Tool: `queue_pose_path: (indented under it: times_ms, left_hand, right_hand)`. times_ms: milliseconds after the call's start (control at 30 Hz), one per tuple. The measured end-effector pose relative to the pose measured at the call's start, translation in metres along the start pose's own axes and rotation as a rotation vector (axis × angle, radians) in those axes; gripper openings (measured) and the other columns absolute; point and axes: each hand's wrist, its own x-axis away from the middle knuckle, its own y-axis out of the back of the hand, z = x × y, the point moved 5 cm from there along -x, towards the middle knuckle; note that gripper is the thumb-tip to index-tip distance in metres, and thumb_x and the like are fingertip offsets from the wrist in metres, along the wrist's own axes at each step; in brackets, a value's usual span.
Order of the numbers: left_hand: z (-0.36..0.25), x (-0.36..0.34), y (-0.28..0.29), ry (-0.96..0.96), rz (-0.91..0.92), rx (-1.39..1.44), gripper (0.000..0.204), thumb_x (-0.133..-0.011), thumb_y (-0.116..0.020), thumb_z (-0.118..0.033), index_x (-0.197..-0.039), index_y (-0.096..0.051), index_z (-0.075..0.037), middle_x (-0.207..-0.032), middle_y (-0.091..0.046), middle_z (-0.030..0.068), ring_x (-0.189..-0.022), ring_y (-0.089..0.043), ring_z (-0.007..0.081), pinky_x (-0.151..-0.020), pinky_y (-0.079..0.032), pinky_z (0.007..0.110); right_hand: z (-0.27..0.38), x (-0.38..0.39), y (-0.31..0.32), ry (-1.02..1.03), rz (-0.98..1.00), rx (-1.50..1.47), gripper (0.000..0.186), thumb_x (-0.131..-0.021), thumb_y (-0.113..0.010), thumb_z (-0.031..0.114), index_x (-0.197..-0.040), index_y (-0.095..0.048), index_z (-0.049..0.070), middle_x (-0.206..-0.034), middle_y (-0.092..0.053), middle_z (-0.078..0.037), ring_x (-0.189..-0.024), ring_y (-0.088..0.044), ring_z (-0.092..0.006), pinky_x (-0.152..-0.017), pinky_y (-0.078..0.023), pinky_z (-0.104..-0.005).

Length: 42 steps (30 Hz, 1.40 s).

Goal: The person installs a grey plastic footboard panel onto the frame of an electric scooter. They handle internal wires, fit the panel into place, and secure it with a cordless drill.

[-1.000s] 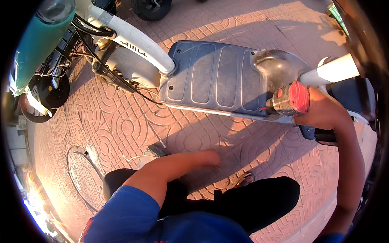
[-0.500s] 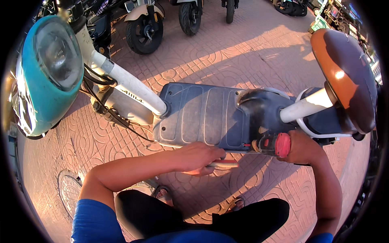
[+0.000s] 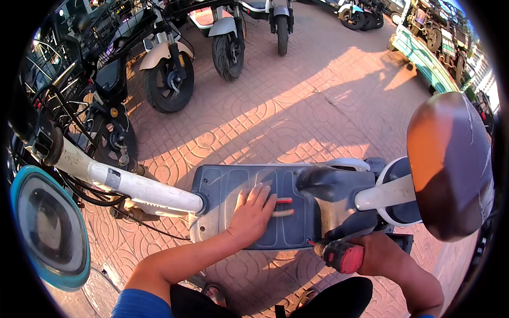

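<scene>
A small electric scooter stands side-on in front of me, its dark footboard (image 3: pixel 217 191) running left to right. My left hand (image 3: pixel 252 216) lies palm down on the footboard with its fingers stretched out. From beneath it stick two handles, one red and one pale, of what looks like a pair of pliers (image 3: pixel 283 213); their head is hidden under the hand. My right hand (image 3: pixel 379 254) is wrapped round a red and black cordless drill (image 3: pixel 344 257). The drill's tip points left at the footboard's near edge, where a small red bit shows.
The scooter's white stem (image 3: pixel 143 186) and teal-rimmed headlight (image 3: pixel 50 228) are on the left, its brown seat (image 3: pixel 450 164) on the right. Several parked scooters (image 3: pixel 169 79) line the far left. A green flatbed cart (image 3: pixel 424 58) stands far right on the red paving (image 3: pixel 275 116).
My left hand has gone from the near side, where it held the pliers, onto the footboard, its fingers now stretched out. The drill stays in my right hand near the edge. The view has tilted up.
</scene>
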Motion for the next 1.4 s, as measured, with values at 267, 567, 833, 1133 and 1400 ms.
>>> queue_pose_path:
  times_ms: [267,567,833,1133,1400]
  left_hand:
    - [0.013,-0.004,-0.014,0.003,0.098,0.078,0.057,-0.080,-0.070,-0.013,-0.135,-0.061,-0.005,-0.157,-0.049,0.0187,-0.152,-0.039,0.0405,-0.122,-0.027,0.062]
    - [0.014,-0.019,-0.002,0.063,0.119,0.184,0.055,-0.082,-0.070,-0.018,-0.135,-0.062,-0.006,-0.157,-0.051,0.0152,-0.151,-0.041,0.0352,-0.121,-0.029,0.060]
    - [0.019,-0.018,-0.003,0.113,-0.030,0.115,0.053,-0.077,-0.072,-0.012,-0.130,-0.067,-0.010,-0.153,-0.057,0.0064,-0.147,-0.047,0.0273,-0.119,-0.036,0.052]
    - [0.009,-0.009,-0.010,0.210,0.081,0.012,0.054,-0.087,-0.064,-0.013,-0.141,-0.061,-0.008,-0.157,-0.056,0.0097,-0.148,-0.049,0.0287,-0.123,-0.034,0.057]
    - [-0.112,0.111,0.128,0.743,0.406,0.275,0.051,-0.088,-0.064,-0.007,-0.139,-0.062,-0.008,-0.121,-0.070,0.0169,-0.110,-0.069,0.0388,-0.093,-0.057,0.049]
  right_hand:
    - [-0.007,-0.018,0.001,-0.119,0.165,-0.111,0.047,-0.075,-0.090,0.033,-0.113,-0.077,0.008,-0.098,-0.078,-0.016,-0.091,-0.077,-0.0338,-0.084,-0.061,-0.0383]
    - [0.017,-0.018,0.014,-0.133,0.098,-0.117,0.043,-0.072,-0.093,0.037,-0.095,-0.075,0.005,-0.082,-0.074,-0.015,-0.078,-0.077,-0.0343,-0.072,-0.062,-0.0411]
    - [-0.002,-0.004,-0.022,-0.162,0.174,0.017,0.043,-0.079,-0.082,0.034,-0.109,-0.071,0.006,-0.093,-0.073,-0.017,-0.082,-0.073,-0.0391,-0.072,-0.059,-0.0478]
    - [0.030,0.007,-0.013,-0.147,0.069,0.116,0.029,-0.087,-0.070,0.023,-0.111,-0.072,0.007,-0.099,-0.074,-0.019,-0.088,-0.074,-0.0411,-0.076,-0.059,-0.0495]
    - [0.006,0.027,-0.026,-0.088,-0.594,0.257,0.027,-0.091,-0.063,0.019,-0.113,-0.071,0.007,-0.102,-0.074,-0.020,-0.092,-0.074,-0.0419,-0.080,-0.059,-0.0495]
